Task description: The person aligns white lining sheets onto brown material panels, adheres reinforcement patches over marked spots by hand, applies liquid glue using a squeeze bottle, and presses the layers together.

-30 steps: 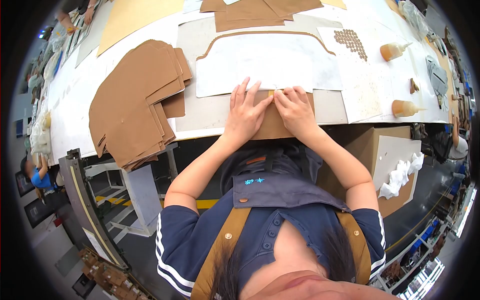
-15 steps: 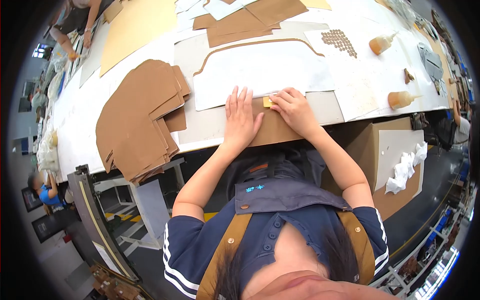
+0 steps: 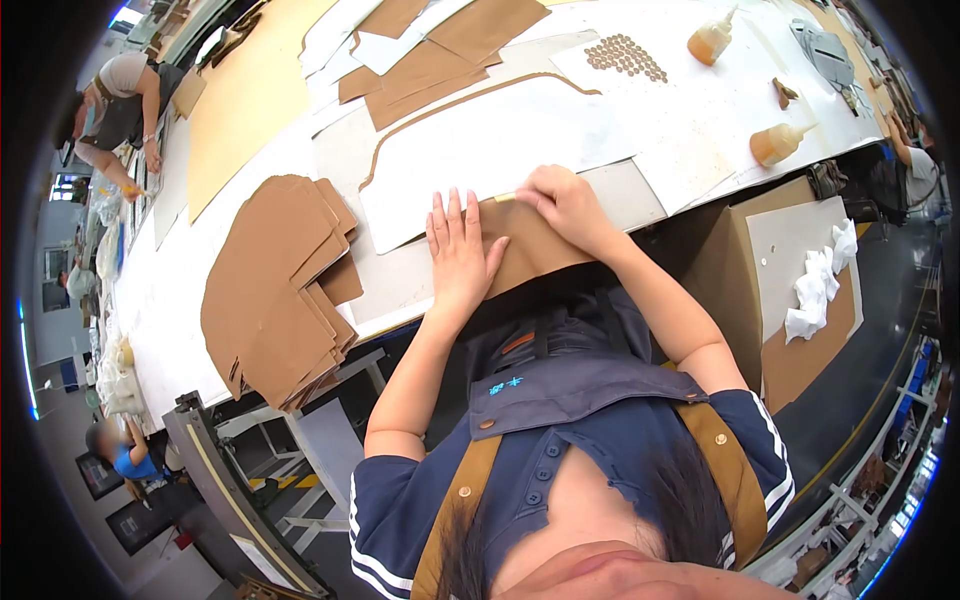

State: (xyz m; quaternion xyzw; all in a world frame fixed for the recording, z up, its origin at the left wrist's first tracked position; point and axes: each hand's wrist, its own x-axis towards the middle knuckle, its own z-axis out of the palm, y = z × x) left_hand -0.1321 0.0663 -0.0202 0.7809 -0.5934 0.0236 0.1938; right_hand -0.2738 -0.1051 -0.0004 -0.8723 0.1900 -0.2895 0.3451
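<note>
A brown leather-like piece (image 3: 537, 248) lies at the table's front edge, under the near side of a large white panel (image 3: 490, 150) with a brown strip along its far edge. My left hand (image 3: 460, 255) rests flat with fingers stretched, across the left side of the brown piece and the panel's near edge. My right hand (image 3: 570, 212) is closed, its fingertips pinching a small yellow piece (image 3: 505, 197) at the seam where brown meets white. Most of that yellow piece is hidden by the fingers.
Brown cut pieces (image 3: 265, 285) are stacked at left, with brown and white sheets (image 3: 430, 75) farther back. Small round discs (image 3: 625, 58) and two amber-filled squeeze bottles (image 3: 775, 145) (image 3: 710, 40) are at right. A cardboard box (image 3: 745, 240) stands below. Another person (image 3: 125, 95) works far left.
The view has turned, so the table appears shifted left and tilted. My right hand has moved along the seam and its fingers now cover more of the yellow piece. My left hand stays flat.
</note>
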